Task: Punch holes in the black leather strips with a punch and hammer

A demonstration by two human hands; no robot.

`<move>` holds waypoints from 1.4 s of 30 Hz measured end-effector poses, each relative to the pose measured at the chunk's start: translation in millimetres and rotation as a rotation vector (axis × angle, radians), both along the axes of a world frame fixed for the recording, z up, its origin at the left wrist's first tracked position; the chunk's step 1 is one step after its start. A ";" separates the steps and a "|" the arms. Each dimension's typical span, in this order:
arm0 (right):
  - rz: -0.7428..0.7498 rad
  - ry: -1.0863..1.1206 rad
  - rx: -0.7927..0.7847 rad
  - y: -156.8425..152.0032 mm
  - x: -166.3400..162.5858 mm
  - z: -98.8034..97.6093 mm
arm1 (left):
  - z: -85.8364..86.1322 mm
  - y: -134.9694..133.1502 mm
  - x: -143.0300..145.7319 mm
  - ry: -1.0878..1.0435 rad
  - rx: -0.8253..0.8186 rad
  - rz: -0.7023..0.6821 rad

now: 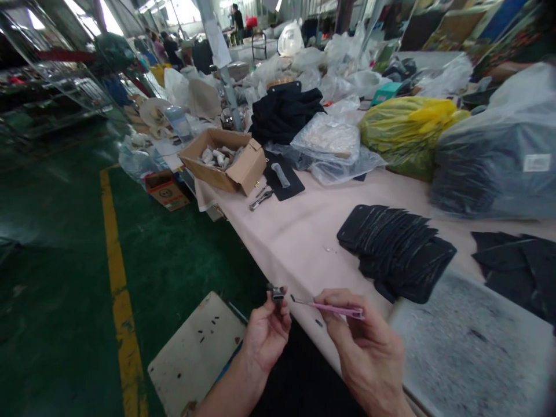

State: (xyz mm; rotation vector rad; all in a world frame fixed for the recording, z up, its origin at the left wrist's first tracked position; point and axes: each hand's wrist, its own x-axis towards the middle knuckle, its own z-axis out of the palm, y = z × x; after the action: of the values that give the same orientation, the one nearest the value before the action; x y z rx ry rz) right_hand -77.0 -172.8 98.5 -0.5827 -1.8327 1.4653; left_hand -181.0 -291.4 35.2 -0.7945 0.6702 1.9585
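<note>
My left hand (pixel 266 333) is closed in a pinch on a small dark metal piece (pixel 277 293), held up at the table's near edge. My right hand (pixel 367 347) grips a thin pink tool (pixel 330 308) whose dark tip points left toward that piece, a short gap away. Both hands hover just off the edge of the pale pink table (pixel 299 231). A fanned stack of black flat pieces (pixel 395 249) lies on the table beyond my right hand.
A speckled grey board (pixel 473 347) lies at right. An open cardboard box (pixel 226 159), pliers (pixel 260 198), a black mat (pixel 284 176), plastic bags (pixel 408 130) and dark fabric (pixel 284 113) crowd the far table. Green floor with a yellow line (pixel 117 272) is at left. People stand far back.
</note>
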 end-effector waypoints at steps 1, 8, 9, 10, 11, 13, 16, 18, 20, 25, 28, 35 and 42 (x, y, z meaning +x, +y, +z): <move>0.011 -0.001 -0.005 -1.1 0.6 -0.2 | 0.8 0.4 0.4 0.007 0.003 -0.005; 0.013 -0.019 -0.024 -7.6 -2.7 1.6 | 5.8 8.5 6.2 0.067 -0.046 -0.005; 0.004 -0.026 -0.037 -7.5 -3.5 2.1 | 6.7 9.6 6.6 0.065 -0.051 -0.004; -0.008 -0.035 -0.052 -7.3 -4.1 2.5 | 7.7 10.6 6.9 0.060 -0.055 -0.004; -0.023 -0.041 -0.068 -6.9 -4.5 2.8 | 8.8 11.5 7.0 0.054 -0.058 -0.005; -0.045 -0.045 -0.089 -6.1 -4.5 3.0 | 10.6 12.5 7.2 0.051 -0.061 -0.008; -0.037 -0.021 -0.069 -5.4 -3.0 2.1 | 11.4 12.4 7.9 0.072 -0.070 -0.025; -0.032 -0.017 -0.066 -5.4 -1.0 0.8 | 10.8 11.8 8.6 0.103 -0.078 -0.041; -0.036 -0.030 -0.084 -5.3 1.7 -0.9 | 10.0 11.3 9.8 0.147 -0.081 -0.056; -0.052 -0.035 -0.086 -3.2 9.6 -6.3 | 11.4 13.3 14.3 0.403 -0.152 -0.124; -0.103 -0.041 -0.107 -0.9 14.4 -11.6 | 15.2 15.2 14.4 0.626 -0.310 -0.185; -0.228 -0.047 -0.200 6.7 29.5 -20.3 | 22.8 7.2 5.5 0.826 -0.403 -0.239; -0.269 -0.076 -0.278 14.6 41.8 -23.0 | 12.9 10.5 9.9 0.866 -0.405 -0.274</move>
State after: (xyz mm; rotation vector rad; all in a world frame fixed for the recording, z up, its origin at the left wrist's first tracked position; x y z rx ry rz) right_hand -35.2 -158.2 75.5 -0.9927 -1.5431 1.5370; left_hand -171.0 -281.0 48.2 -0.0117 1.6259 1.8828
